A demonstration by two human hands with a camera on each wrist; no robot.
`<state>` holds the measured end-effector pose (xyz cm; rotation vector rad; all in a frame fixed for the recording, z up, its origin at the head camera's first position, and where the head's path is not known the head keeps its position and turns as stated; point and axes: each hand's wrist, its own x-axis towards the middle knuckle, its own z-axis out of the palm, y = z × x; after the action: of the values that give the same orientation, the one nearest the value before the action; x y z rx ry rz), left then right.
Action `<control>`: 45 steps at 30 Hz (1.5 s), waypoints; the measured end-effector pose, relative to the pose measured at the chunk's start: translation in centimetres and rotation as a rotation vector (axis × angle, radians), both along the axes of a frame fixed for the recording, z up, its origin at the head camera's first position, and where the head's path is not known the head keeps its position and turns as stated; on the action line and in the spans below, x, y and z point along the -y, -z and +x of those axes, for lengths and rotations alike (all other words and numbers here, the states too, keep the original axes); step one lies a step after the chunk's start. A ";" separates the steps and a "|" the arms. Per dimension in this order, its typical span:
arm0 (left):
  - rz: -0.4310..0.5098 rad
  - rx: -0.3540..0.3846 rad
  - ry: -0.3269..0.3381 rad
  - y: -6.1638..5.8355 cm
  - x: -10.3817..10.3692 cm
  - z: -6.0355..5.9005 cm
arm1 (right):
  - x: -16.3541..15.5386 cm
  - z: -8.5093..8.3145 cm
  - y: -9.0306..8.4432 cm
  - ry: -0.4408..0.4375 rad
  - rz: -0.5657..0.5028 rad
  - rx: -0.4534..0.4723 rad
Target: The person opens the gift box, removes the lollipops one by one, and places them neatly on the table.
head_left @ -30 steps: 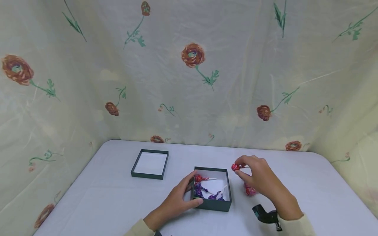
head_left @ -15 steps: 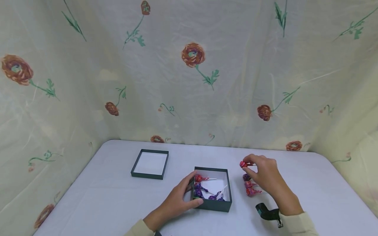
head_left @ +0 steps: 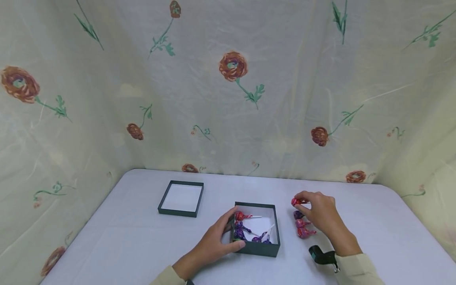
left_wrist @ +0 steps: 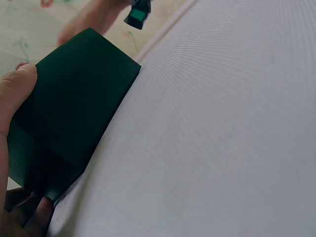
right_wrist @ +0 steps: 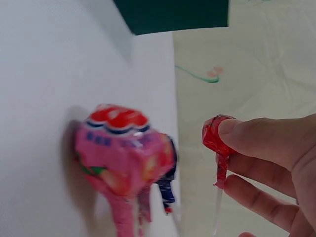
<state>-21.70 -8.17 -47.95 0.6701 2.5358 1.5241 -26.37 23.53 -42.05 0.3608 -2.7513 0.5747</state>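
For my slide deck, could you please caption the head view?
Left hand steadies a dark green box of lollipops while the right hand holds a red lollipop beside it.

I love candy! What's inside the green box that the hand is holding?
Lollipops lie inside the box: one red and some purple. The white bottom shows between them. The near wall hides what lies right behind it, so I cannot count them all.

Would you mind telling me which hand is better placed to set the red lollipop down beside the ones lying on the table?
The right hand. It already pinches the red lollipop just beyond the row of lollipops on the table. The left hand grips the green box.
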 end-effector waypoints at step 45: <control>-0.013 0.005 -0.008 -0.2 0.1 0.1 | -0.6 -1.3 1.7 0.031 0.014 0.196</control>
<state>-21.61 -8.26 -47.77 0.6548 2.5460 1.5079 -27.65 24.12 -43.76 0.2777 -2.9438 0.6135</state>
